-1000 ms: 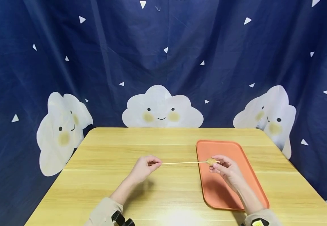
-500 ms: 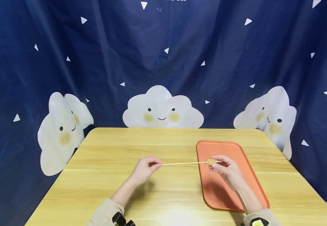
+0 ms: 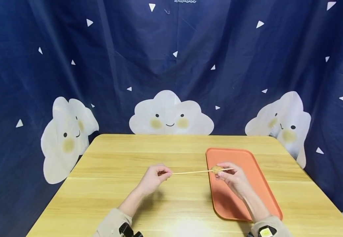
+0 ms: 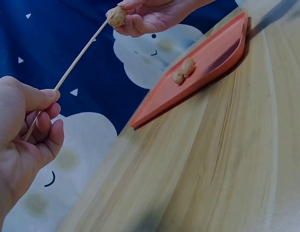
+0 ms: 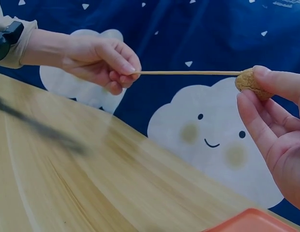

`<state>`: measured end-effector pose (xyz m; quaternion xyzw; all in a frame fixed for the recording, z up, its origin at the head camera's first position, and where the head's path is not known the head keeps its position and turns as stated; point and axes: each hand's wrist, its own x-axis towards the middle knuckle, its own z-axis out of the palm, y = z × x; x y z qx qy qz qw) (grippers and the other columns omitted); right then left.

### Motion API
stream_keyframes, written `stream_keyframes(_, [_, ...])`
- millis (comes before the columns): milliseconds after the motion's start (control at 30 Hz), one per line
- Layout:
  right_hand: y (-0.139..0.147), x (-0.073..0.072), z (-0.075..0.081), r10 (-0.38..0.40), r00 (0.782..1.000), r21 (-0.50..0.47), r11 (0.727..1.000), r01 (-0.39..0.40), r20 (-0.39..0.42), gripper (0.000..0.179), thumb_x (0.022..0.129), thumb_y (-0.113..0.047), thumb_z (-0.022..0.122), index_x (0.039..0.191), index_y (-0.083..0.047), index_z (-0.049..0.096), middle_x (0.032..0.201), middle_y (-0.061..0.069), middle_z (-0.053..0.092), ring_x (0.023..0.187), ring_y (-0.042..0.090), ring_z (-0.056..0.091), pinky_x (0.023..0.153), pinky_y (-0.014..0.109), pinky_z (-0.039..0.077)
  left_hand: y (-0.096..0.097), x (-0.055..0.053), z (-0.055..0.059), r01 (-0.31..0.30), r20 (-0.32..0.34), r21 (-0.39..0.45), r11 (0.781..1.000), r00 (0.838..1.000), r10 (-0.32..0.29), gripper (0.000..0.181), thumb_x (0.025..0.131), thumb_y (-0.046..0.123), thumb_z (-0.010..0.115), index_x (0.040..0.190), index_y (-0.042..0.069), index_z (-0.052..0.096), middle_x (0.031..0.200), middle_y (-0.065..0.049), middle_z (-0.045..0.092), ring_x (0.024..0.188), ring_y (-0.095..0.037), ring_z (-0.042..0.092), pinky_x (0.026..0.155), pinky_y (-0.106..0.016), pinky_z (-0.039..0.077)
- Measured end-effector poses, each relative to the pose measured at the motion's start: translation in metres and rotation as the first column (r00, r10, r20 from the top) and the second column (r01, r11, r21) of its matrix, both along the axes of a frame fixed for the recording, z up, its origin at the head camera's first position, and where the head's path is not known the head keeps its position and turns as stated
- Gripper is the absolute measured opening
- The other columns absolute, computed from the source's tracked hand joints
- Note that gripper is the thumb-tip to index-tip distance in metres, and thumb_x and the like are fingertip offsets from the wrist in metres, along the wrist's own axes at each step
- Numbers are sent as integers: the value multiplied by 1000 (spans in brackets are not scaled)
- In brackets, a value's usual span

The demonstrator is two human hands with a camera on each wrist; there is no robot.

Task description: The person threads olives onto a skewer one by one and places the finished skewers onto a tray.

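A thin wooden skewer (image 3: 190, 172) runs nearly level above the table between the two hands. My left hand (image 3: 155, 179) pinches its left end between thumb and fingers; in the left wrist view the skewer's end lies against the palm. On the right part of the skewer is a golden-brown, rough-skinned food ball (image 5: 251, 84). My right hand (image 3: 233, 179) holds the ball between thumb and fingertips, over the left side of the tray. The skewer's tip shows beyond the ball in the head view.
An orange rectangular tray (image 3: 242, 156) lies on the right half of the wooden table (image 3: 124, 148). Two similar brown balls (image 4: 187, 67) sit together in it, hidden behind the right hand in the head view. A dark blue curtain (image 3: 171, 42) with clouds hangs behind.
The ball has slid a little left along the skewer with my right hand, and more of the tip shows past it. My left hand has shifted slightly right.
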<state>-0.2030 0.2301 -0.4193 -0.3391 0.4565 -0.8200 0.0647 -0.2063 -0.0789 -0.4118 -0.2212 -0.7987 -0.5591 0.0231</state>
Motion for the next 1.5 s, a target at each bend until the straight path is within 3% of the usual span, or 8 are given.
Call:
stream_keyframes(467, [-14,-4,1,15,1000,-17,1000,-15,-14,44,85,23,40,115,-1,63,104,12,67,89,19,65,78,29,51,4,1,6,-6,20,6,1000,1000,5,7,85,-4,61,87,-7,67,81,-11,62,72,-15,54,65,-22,46])
stream_keyframes(700, [-19,-6,0,26,1000,-22,999,-26,-13,43,86,22,41,115,-2,63,103,12,67,88,19,65,77,29,52,7,3,7,0,-2,26,1000,1000,0,7,86,0,62,87,-2,69,80,-6,62,70,-8,53,65,-22,47])
stream_keyframes(933, [-21,-6,0,33,999,-21,999,-33,4,41,86,20,43,114,-2,63,102,11,67,88,18,65,77,28,52,16,23,40,-2,7,3,1000,1000,2,7,85,-7,60,86,-10,66,81,-15,62,71,-13,53,65,-21,46])
stream_keyframes(1133, [-22,-7,-1,29,999,-14,999,-29,33,41,87,19,43,114,-3,63,101,11,68,88,18,65,78,29,52,21,22,38,-13,2,-2,1000,1000,13,7,85,-6,60,86,-9,65,80,-14,62,70,-12,52,64,-21,45])
stream_keyframes(1367, [-22,-8,0,31,998,-30,999,-30,53,41,87,20,43,113,-2,64,99,10,68,87,18,65,78,29,52,26,2,12,-47,8,-2,999,999,47,6,86,1,63,88,-1,68,83,-8,65,71,-8,53,65,-22,46])
stream_keyframes(1500, [-22,-9,0,27,997,-34,999,-25,67,40,86,20,44,112,-2,64,99,11,68,86,19,66,77,29,52,29,-1,9,-30,-6,10,999,1000,31,8,86,4,64,89,-2,68,84,-8,66,72,-8,54,65,-22,47])
